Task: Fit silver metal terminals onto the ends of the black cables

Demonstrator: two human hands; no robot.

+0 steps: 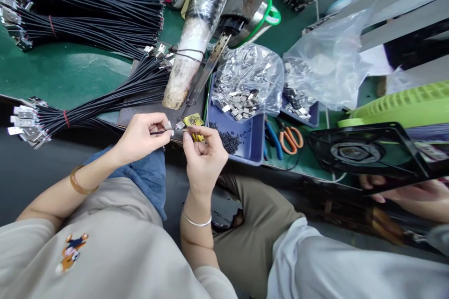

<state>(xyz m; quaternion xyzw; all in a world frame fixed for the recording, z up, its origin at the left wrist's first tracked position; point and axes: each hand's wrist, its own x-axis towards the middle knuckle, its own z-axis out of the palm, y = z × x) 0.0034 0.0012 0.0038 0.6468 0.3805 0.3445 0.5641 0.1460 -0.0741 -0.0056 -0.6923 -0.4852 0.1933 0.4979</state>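
My left hand [145,135] pinches a thin black cable [154,133] between thumb and fingers at the table's front edge. Facing it, my right hand [206,152] has thumb and forefinger closed near the cable's end; what lies between those fingertips is too small to make out. Just behind the fingertips sits a yellow block [192,120] with dark marks, partly covered by my right hand. A small metal connector [180,125] shows beside it. Above both hands, a soldering iron's tip [191,98] and a white-wrapped tube [182,65] slant downward.
Bundles of black cables [98,4] with metal plugs lie on the green table [87,67]. A blue tray [254,140] holds bagged metal connectors [242,103] and small black pieces [229,142]. Orange-handled scissors [291,140], a black fan [365,152] and a co-worker's hand [403,191] are at right.
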